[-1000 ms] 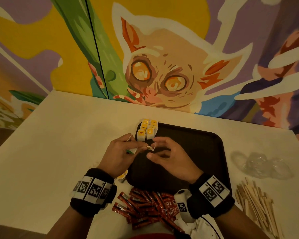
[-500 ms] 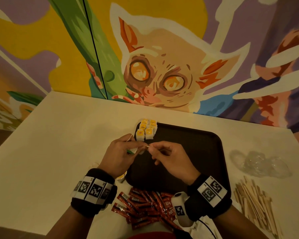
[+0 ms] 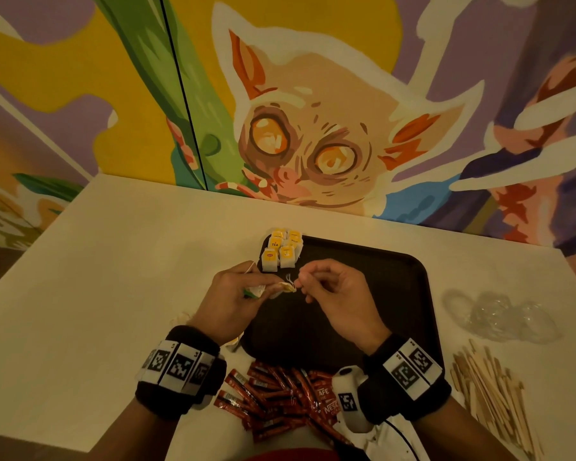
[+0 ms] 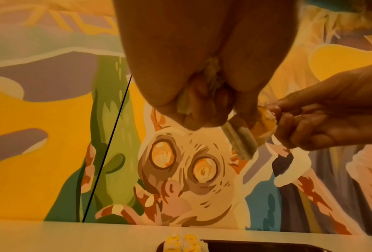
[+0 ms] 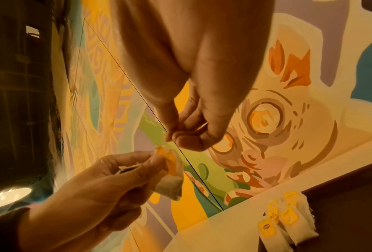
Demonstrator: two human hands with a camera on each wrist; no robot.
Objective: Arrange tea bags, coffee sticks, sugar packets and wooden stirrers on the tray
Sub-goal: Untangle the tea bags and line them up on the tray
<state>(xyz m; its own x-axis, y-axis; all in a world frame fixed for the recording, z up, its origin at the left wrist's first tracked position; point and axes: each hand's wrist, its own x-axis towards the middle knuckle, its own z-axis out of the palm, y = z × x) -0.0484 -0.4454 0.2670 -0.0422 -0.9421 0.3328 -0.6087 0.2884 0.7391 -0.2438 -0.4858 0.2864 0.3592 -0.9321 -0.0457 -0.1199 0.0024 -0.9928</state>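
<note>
Clearly "TEA" on yellow tea bag tags (image 3: 276,243); "NESCAFE" coffee sticks (image 3: 326,402).

On the tea bags (image 3: 281,249) at the tray's (image 3: 396,271) far left corner, one yellow tag reads "TEA". Below the tray's near edge, red coffee sticks (image 3: 280,399) show "NESC" and "AFE".

White table (image 3: 80,294) carries tray (image 3: 396,277), coffee sticks (image 3: 273,397), stirrers (image 3: 492,394) (loose heaps).
</note>
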